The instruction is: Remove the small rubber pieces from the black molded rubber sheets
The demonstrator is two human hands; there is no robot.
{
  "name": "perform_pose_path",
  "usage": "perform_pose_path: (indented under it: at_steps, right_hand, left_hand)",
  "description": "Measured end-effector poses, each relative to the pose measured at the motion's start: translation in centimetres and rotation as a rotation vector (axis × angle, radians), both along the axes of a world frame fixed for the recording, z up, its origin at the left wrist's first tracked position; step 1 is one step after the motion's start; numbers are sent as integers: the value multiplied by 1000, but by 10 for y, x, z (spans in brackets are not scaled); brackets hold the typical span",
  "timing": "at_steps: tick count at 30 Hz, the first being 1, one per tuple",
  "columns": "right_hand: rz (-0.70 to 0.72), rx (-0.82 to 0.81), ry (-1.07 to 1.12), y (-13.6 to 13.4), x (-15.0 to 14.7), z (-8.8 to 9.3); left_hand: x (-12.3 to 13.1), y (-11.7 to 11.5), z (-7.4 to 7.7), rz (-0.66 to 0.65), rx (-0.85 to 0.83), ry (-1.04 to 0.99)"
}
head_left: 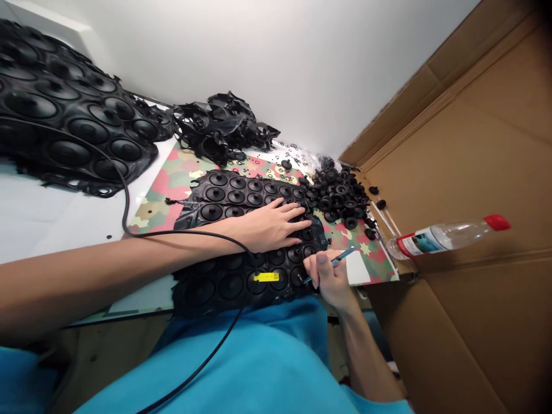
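A black rubber sheet (213,211) with rows of round moulded discs lies on the camouflage-patterned mat (172,178) in front of me. My left hand (269,226) rests on it palm down, fingers spread, holding nothing. At the sheet's right edge, my right hand (330,276) is closed around a slim blue tool (344,256), whose tip points down-left at a disc. A yellow label (267,277) shows near the sheet's lower middle, beside a black cable (190,232) that crosses my left wrist.
More disc sheets (69,126) are piled at the left. Torn black scrap (224,129) lies behind the mat, with small rings near it. Loose black round parts (338,192) are heaped at the right, near a clear bottle (444,238) and cardboard (474,172).
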State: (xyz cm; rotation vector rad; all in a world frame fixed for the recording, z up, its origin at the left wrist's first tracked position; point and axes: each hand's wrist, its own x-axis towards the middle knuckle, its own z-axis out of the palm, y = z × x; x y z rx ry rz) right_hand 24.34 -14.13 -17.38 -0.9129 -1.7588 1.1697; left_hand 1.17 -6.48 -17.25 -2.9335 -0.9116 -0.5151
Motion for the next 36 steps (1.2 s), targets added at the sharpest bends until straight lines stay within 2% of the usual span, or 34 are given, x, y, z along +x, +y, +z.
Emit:
perform_pose_path:
  at_steps: [6, 11, 13, 16, 19, 24, 27, 30, 33, 36]
  right_hand:
    - [243, -39, -249, 5, -3, 21]
    - [355, -156, -325, 5, 0, 20]
    - [292, -171, -191, 7, 2, 13]
    - [95, -168, 133, 13, 1, 3]
    - [-37, -127, 282, 16, -2, -1]
    - [-169, -23, 217, 12, 10, 1]
    - [-149, 12, 120, 9, 25, 4]
    - [-148, 9, 115, 5, 31, 8]
    - [-167, 21, 137, 3, 24, 13]
    - [-130, 36, 143, 7, 6, 21]
  left_hand:
    - [-1, 4, -3, 1, 14, -30]
    - [-2, 2, -1, -3, 36, 29]
    - [-2, 2, -3, 7, 47, 24]
    - [0, 3, -5, 8, 55, 7]
    - [1, 2, -6, 14, 53, -4]
    - [0, 2, -6, 7, 46, -23]
    - [-1, 2, -6, 9, 45, -26]
    - [-1, 3, -6, 11, 47, -4]
    - [0, 4, -6, -3, 40, 15]
    - [1, 4, -4, -13, 22, 3]
